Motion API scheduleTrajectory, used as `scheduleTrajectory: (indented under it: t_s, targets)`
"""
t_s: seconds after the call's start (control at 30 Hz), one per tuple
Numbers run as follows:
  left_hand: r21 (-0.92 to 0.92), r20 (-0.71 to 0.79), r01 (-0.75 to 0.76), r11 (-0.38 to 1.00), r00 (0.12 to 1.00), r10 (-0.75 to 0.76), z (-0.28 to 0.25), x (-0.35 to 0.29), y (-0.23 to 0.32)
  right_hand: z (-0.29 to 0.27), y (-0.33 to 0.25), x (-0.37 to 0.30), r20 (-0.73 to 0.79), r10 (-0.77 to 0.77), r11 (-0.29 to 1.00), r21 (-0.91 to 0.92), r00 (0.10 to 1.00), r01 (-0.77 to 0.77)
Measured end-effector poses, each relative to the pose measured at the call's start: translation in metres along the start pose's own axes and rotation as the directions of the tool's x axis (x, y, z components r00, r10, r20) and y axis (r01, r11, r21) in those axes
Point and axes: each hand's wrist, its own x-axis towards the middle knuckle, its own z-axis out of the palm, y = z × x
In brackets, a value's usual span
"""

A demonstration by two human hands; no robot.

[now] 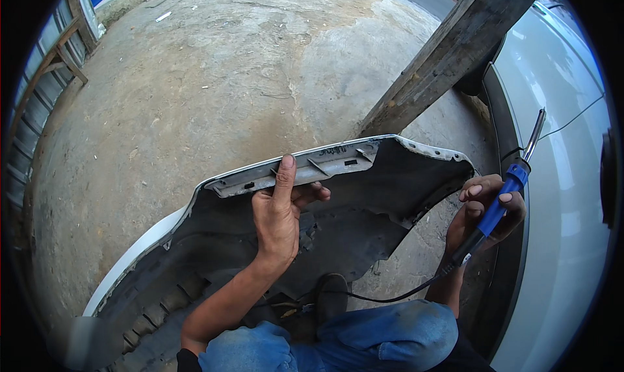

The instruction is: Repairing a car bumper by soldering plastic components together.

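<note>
A car bumper leans in front of me, its dark inner side facing me and its white outer edge turned away. Along its upper edge runs a grey ribbed plastic strip. My left hand grips this strip, thumb pressed up against its face and the other fingers curled at its lower side. My right hand holds a blue soldering iron, its metal tip pointing up and away from the bumper. From the iron's lower end a black cord runs left past my knee.
A pale car body stands close on my right. A wooden post rises behind the bumper. My jeans-covered knees and a dark shoe are below. Rough concrete stretches ahead, with a corrugated metal wall at far left.
</note>
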Motion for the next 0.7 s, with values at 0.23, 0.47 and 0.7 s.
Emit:
scheduleTrajectory:
  t_s: [0.23,0.47,0.7]
  targets:
    - [0.005,0.006,-0.015,1.0,1.0,0.015,-0.005,0.002,-0.003,0.023,0.013,-0.006,-0.172,-0.007,0.997,0.068,0.985,0.019]
    - [-0.061,0.023,0.009,0.998,1.0,-0.008,-0.003,0.002,0.0,0.033,0.014,-0.002,-0.085,0.235,0.868,0.467,0.968,-0.17]
    - [-0.065,0.053,-0.004,0.998,0.999,0.007,0.006,0.003,-0.001,0.022,0.036,0.029,-0.007,0.383,0.803,0.498,0.924,-0.329]
